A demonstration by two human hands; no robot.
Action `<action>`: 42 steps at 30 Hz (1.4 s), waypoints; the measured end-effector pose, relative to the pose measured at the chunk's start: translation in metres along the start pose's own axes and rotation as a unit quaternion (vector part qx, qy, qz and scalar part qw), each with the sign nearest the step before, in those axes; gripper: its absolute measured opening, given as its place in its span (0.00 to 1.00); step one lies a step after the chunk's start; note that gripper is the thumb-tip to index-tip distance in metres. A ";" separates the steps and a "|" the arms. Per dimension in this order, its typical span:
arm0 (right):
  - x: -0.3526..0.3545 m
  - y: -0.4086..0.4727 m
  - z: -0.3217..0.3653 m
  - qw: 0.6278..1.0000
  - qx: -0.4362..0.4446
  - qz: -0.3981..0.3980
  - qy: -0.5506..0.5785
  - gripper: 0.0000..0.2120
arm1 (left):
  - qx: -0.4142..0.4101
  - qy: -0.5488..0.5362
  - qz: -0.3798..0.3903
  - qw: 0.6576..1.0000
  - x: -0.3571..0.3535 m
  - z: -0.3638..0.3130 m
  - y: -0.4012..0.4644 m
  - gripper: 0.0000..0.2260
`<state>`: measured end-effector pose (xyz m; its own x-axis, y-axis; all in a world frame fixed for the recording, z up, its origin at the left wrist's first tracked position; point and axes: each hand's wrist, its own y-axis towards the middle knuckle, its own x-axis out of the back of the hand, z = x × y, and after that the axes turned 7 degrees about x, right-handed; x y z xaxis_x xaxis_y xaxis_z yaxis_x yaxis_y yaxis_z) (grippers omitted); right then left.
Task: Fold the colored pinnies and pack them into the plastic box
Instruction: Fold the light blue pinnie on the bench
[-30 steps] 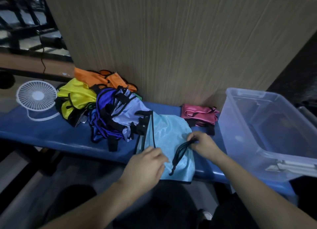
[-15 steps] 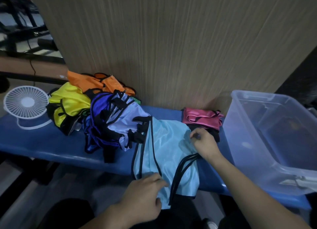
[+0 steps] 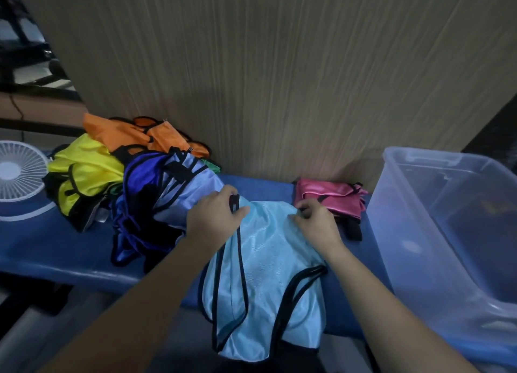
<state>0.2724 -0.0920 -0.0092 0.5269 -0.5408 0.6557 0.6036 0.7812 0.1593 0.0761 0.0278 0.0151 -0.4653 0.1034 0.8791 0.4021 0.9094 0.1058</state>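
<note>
A light blue pinny [image 3: 265,274] with black trim lies spread on the blue bench [image 3: 70,260], its lower end hanging over the front edge. My left hand [image 3: 214,219] grips the pinny's far left corner, around a black strap. My right hand [image 3: 316,221] pinches the far right edge of the same pinny. A folded pink pinny [image 3: 330,198] rests behind my right hand. The clear plastic box [image 3: 447,233] stands at the right, and I see nothing inside it. A pile of pinnies lies at the left: dark blue [image 3: 140,205], yellow [image 3: 84,177], orange [image 3: 134,133].
A small white fan [image 3: 19,171] stands at the bench's left end. A wood-grain panel [image 3: 279,79] rises directly behind the bench. Below the bench's front edge is dark floor.
My left hand moved up from the pinny's near edge to its far left corner. My right hand shifted slightly to the far edge. The pinny now lies spread out flatter.
</note>
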 end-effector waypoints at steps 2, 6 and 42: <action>0.000 0.003 0.000 0.999 -0.017 0.009 0.045 0.09 | 0.027 0.002 0.034 0.999 -0.007 0.000 0.010 0.23; -0.001 0.005 0.000 0.990 -0.046 0.022 0.129 0.13 | 0.040 -0.011 0.054 0.998 -0.026 0.009 0.021 0.24; -0.010 0.007 0.017 0.881 -0.034 0.046 0.469 0.21 | -0.129 -0.148 0.104 0.975 -0.015 0.057 0.049 0.12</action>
<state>0.2613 -0.0758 -0.0020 0.8184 -0.5217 -0.2410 0.5510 0.8314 0.0715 0.0582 0.0937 -0.0195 -0.5442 0.4223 0.7249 0.6797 0.7285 0.0859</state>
